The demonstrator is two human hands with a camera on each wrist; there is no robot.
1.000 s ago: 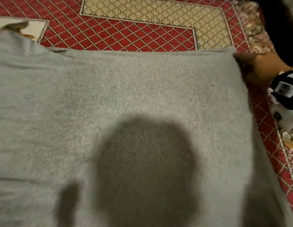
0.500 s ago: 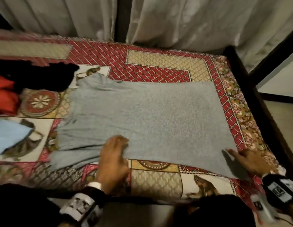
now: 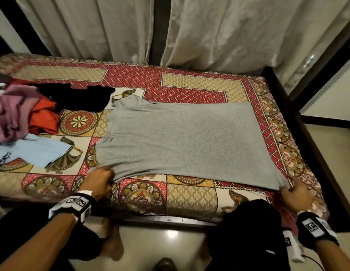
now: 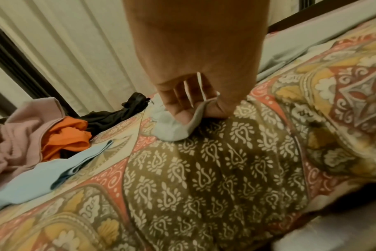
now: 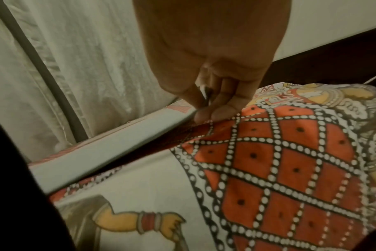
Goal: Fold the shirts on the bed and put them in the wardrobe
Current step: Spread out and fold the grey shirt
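Note:
A grey shirt (image 3: 180, 141) lies spread flat across the patterned bed (image 3: 189, 89), its neck end toward the left. My left hand (image 3: 103, 174) is at the shirt's near left edge. In the left wrist view its fingers (image 4: 182, 110) curl round a bunched fold of the grey shirt (image 4: 172, 129). My right hand (image 3: 289, 187) is at the near right corner of the hem. In the right wrist view its fingertips (image 5: 208, 114) pinch together at the end of the grey shirt's edge (image 5: 118, 146).
Loose clothes lie on the bed's left side: a pink garment (image 3: 10, 114), an orange one (image 3: 45, 118), a black one (image 3: 80, 96) and a light blue one (image 3: 33, 151). Pale curtains (image 3: 209, 32) hang behind the bed. A dark bed frame (image 3: 311, 141) borders the right side.
The view has pulled back from close over the shirt. My left hand slid left along the near edge and now grips it. My right hand stays at the near right corner.

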